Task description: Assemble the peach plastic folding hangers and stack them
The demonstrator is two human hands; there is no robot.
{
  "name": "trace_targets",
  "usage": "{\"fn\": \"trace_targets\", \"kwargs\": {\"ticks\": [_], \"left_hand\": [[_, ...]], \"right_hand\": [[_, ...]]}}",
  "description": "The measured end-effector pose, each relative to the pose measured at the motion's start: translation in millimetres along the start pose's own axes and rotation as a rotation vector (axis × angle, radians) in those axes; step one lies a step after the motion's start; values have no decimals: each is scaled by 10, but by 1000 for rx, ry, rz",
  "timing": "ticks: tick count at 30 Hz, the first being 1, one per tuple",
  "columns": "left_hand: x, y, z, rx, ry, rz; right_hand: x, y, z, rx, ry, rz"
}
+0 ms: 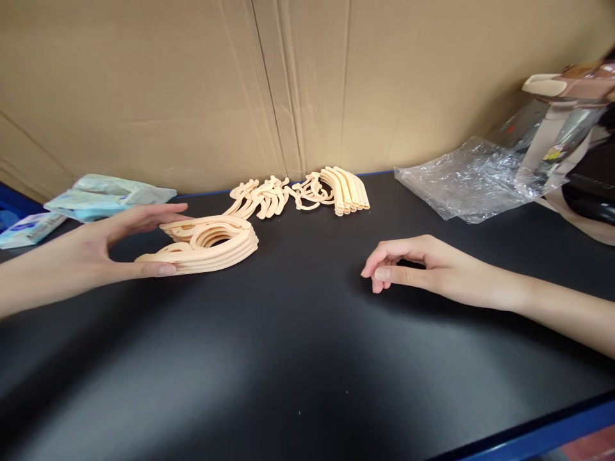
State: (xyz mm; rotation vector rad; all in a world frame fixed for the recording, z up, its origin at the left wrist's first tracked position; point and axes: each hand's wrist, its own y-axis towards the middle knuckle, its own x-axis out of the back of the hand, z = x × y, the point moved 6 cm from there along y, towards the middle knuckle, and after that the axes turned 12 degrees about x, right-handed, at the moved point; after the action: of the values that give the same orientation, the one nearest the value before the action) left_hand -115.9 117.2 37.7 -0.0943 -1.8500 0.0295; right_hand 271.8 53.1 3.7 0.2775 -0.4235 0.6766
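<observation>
At the left, a neat stack of beige curved pieces with round openings point(225, 246) rests on the black table point(288, 333). My left hand point(115, 246) spans this stack, its thumb along the near side and its fingers at the far side; the contact of the fingers is partly hidden. Over the table's right half, my right hand point(408, 262) is loosely curled, thumb tip close against the fingertips, with nothing visible in it. Behind, near the cardboard, lie a heap of small hook-like beige pieces point(271, 195) and a row of curved beige bars point(348, 190).
A cardboard wall point(192, 96) stands along the back edge. Light blue soft packs point(106, 195) lie behind my left hand. On the right are a crumpled clear plastic bag point(461, 182) and a clear bottle with a pinkish lid and strap point(571, 89), beside a dark object.
</observation>
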Motion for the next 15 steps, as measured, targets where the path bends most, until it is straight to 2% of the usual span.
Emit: {"fn": "trace_targets", "kwargs": {"ticks": [5, 9, 15], "left_hand": [[6, -103, -132, -11, -52, -97], [-22, -143, -184, -10, -88, -67], [-8, -78, -104, -29, -82, -38]], "right_hand": [[-2, -7, -8, -6, 12, 5], [2, -13, -10, -7, 12, 2], [-3, -9, -6, -2, 7, 9]]}}
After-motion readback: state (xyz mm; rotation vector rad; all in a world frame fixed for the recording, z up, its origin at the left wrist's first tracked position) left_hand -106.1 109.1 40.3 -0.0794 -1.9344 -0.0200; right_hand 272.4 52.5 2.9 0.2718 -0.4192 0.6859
